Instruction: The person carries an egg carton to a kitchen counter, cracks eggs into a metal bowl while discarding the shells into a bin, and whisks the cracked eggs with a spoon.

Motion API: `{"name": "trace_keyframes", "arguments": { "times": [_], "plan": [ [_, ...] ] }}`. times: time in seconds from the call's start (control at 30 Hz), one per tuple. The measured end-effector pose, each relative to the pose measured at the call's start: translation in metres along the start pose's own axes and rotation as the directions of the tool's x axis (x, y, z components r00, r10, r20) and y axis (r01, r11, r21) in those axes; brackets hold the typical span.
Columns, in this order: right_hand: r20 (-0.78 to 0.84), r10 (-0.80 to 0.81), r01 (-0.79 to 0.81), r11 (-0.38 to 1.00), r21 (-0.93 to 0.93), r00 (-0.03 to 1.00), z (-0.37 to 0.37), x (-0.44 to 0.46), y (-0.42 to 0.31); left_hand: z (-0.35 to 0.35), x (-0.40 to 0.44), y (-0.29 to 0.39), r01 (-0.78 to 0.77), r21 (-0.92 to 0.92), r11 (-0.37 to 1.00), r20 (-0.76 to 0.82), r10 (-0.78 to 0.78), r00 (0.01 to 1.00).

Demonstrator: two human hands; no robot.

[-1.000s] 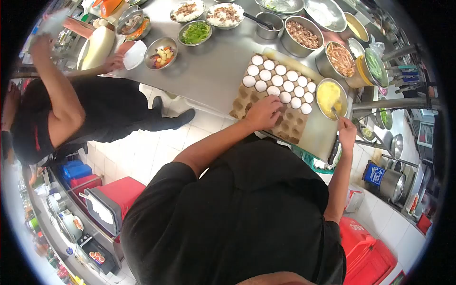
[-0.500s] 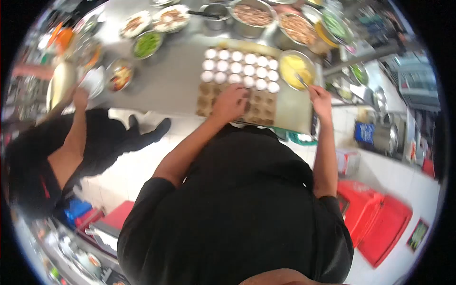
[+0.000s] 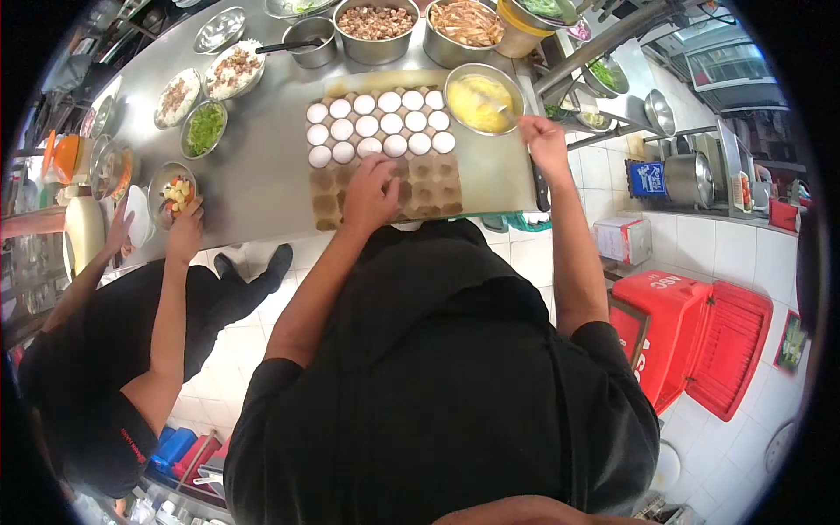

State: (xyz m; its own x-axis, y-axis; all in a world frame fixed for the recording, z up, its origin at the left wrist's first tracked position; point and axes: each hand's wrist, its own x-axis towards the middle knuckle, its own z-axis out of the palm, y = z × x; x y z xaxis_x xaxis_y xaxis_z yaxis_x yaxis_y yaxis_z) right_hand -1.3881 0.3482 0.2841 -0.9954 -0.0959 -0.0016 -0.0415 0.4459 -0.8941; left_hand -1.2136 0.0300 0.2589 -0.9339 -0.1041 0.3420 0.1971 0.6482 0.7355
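My left hand [image 3: 372, 192] rests on the bare front part of a cardboard egg tray [image 3: 328, 197], fingers loosely apart and holding nothing. Just beyond the fingertips, white eggs [image 3: 368, 148] stand in rows in the tray's back half. My right hand [image 3: 544, 140] is closed round a thin metal utensil [image 3: 506, 111] that reaches into a metal bowl of beaten egg [image 3: 479, 103]. Motion blurs the utensil's tip, so I cannot tell its exact kind. Bowl and tray both sit on a pale cutting board [image 3: 494, 179].
A black-handled knife [image 3: 542, 194] lies at the board's right edge. Pots of chopped meat [image 3: 378, 22] and sliced meat [image 3: 464, 31] stand behind. To the left are rice plates [image 3: 234, 70] and a bowl of greens [image 3: 205, 129]. A co-worker's hand [image 3: 186, 229] touches a small bowl [image 3: 162, 188].
The view has shifted, so the counter sits further left. My right hand has moved the utensil in the egg bowl. The co-worker's hand has come to the small bowl.
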Motion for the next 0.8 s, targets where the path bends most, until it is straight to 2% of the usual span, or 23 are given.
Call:
{"name": "trace_keyframes", "arguments": {
  "times": [0.1,0.13,0.23,0.27,0.37,0.5,0.6,0.7,0.73,0.8],
  "plan": [
    [-0.094,-0.105,0.055,0.902,-0.429,0.99,-0.006,0.004,0.005,-0.001,-0.001,-0.001,-0.006,0.006,1.0,0.004,0.006,1.0],
    [0.036,-0.123,0.127,0.897,-0.424,0.992,-0.002,-0.002,0.002,-0.002,-0.001,-0.001,-0.012,0.016,1.0,0.008,0.012,1.0],
    [-0.032,-0.032,0.03,0.997,-0.076,0.999,0.001,-0.006,-0.009,-0.004,-0.003,-0.001,-0.016,0.047,0.999,0.017,0.016,1.0],
    [-0.176,0.003,-0.029,0.989,-0.147,0.984,-0.002,0.003,-0.001,-0.003,-0.003,-0.001,-0.008,0.044,0.999,0.021,0.007,1.0],
    [0.05,-0.142,0.151,0.915,-0.375,0.989,-0.002,-0.007,-0.005,-0.003,-0.004,0.0,0.009,0.037,0.999,0.029,-0.01,1.0],
    [-0.168,-0.009,-0.029,0.975,-0.22,0.986,-0.003,-0.002,-0.002,0.0,-0.005,-0.004,-0.02,0.041,0.999,0.009,0.02,1.0],
    [0.073,-0.047,0.068,0.949,-0.309,0.996,0.0,-0.011,-0.008,0.0,-0.005,-0.003,-0.019,0.036,0.999,0.006,0.019,1.0],
    [-0.083,-0.054,0.042,0.99,-0.134,0.995,-0.001,-0.014,-0.005,0.0,-0.013,-0.004,-0.018,0.029,0.999,0.003,0.018,1.0],
    [-0.23,-0.038,-0.028,0.961,-0.274,0.972,0.0,-0.008,0.002,0.0,-0.016,-0.005,-0.023,0.029,0.999,0.0,0.023,1.0],
    [-0.014,-0.085,0.075,0.934,-0.348,0.996,0.002,-0.021,0.007,0.001,-0.027,-0.005,0.009,0.019,1.0,0.019,-0.01,1.0]
  ]
}}
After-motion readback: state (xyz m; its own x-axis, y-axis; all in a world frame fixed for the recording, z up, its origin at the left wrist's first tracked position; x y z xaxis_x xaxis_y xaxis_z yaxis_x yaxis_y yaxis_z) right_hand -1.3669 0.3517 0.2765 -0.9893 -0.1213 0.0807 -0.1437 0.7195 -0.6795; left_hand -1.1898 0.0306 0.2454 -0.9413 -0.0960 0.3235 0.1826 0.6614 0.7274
